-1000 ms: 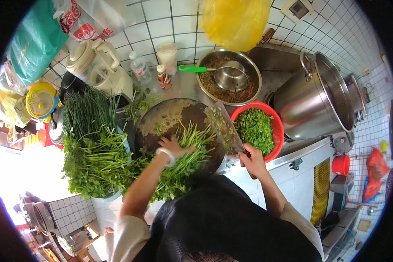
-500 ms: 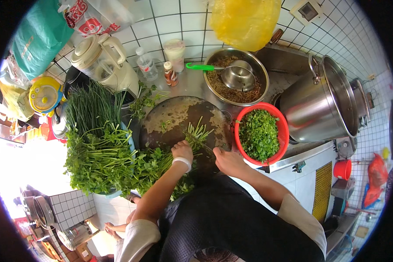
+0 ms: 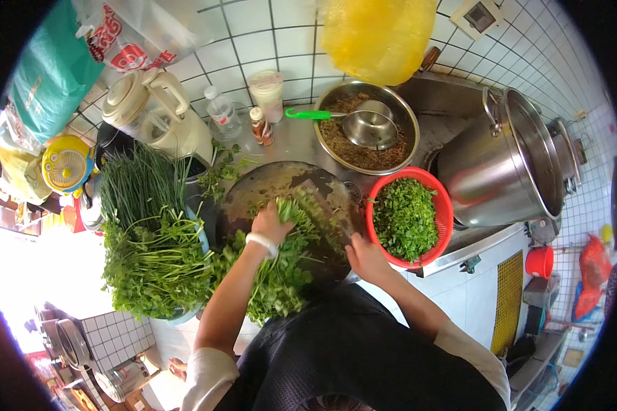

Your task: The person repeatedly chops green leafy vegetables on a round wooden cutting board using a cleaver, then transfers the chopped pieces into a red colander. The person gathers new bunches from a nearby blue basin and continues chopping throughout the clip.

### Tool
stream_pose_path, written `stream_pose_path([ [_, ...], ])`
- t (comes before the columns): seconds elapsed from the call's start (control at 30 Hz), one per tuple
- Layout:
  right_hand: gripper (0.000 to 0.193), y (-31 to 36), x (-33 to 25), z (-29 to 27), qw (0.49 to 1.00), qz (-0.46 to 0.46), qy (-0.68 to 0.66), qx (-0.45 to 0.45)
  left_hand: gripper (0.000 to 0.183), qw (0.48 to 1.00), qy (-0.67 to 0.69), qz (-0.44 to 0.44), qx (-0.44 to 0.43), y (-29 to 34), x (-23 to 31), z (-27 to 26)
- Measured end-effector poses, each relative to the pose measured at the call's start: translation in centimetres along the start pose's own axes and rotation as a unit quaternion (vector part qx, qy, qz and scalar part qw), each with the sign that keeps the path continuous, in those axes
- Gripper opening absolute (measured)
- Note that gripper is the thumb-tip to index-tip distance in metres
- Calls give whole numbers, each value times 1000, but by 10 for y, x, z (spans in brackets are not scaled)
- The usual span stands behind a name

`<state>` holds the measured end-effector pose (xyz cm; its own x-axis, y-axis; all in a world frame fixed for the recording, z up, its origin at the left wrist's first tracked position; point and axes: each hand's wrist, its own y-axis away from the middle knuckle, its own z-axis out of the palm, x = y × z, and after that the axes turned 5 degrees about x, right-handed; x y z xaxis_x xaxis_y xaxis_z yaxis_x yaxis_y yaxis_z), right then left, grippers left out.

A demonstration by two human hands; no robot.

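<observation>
A bunch of leafy cilantro (image 3: 281, 277) lies across the near left of a round, dark, worn chopping board (image 3: 250, 181). My left hand (image 3: 270, 223), with a white band at its wrist, is closed on the stem end of the bunch. My right hand (image 3: 367, 259) is closed at the board's right edge around a knife (image 3: 337, 235), whose blade is blurred and hard to make out against the board. Cut bits of green lie on the board between the hands. Chopped greens (image 3: 404, 218) fill a red plastic basket (image 3: 446, 218) just right of my right hand.
Long thin chives (image 3: 144, 188) and more cilantro (image 3: 151, 267) heap a light blue basin at left. Behind the board stand a blender (image 3: 178, 133), bottles and a steel bowl (image 3: 322, 137) of brown filling with a green-handled ladle (image 3: 370, 127). A tall steel pot (image 3: 480, 171) stands at right.
My left hand has moved up and left with the bunch, which now lies differently on the board. My right hand has shifted slightly right and down, apart from the stems.
</observation>
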<state>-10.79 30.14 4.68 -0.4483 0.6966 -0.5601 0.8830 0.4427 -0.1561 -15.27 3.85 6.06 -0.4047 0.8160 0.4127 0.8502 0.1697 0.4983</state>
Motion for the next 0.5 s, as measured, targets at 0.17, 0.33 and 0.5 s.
stream_pose_path([
  [0.17,17,-7,3,-48,986,133,-95,22,79,996,-76,-10,34,-48,36,47],
  [0.33,17,7,22,-44,988,154,-9,12,93,987,-137,-7,80,-14,66,67],
  [0.5,17,-5,15,-23,985,150,74,-38,84,980,-162,55,103,-15,45,83],
])
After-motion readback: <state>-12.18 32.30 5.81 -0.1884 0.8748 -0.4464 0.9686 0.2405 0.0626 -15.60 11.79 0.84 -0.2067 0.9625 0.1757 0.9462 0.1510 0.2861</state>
